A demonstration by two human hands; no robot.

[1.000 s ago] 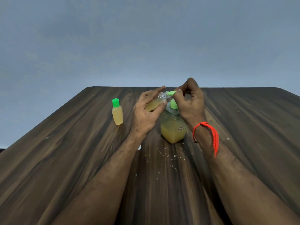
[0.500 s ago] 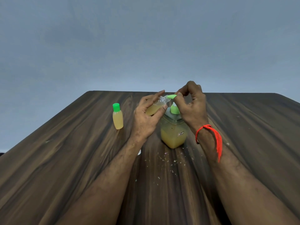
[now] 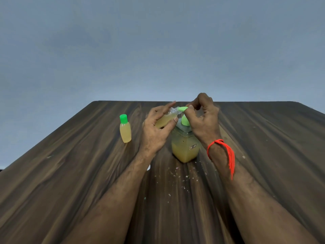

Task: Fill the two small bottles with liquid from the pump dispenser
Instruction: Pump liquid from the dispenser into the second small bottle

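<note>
At about ten o'clock from the dispenser, well apart from both hands, a small clear plastic bottle with a bright green screw cap [image 3: 125,129] stood upright on the dark wood-grain table [image 3: 70,173]; filled with yellowish liquid nearly to its shoulder and already capped, it looked finished and parked out of the way. Next came the left hand [image 3: 154,131], its fingers and thumb curled round a second small clear plastic bottle with no cap on [image 3: 167,118], holding it tilted so that the threaded open mouth pointed toward two o'clock and met the spout, presumably so the liquid would run straight in rather than spill; it appeared roughly two-thirds full, so this second fill seemed well along but not done. Just beside it at four o'clock sat the squat square clear dispenser jar of yellow liquid with a green pump head [image 3: 185,147], resting on the table, its level about halfway down the body. The right hand [image 3: 202,120] hovered over the pump with its fingers bent, fingertips pinching or pressing the green nozzle [image 3: 182,108], probably to steady the spout against the bottle mouth while pumping; an orange thread bracelet [image 3: 226,155] hung from that wrist. Pale specks [image 3: 177,175] lay scattered on the table at six o'clock from the dispenser
</note>
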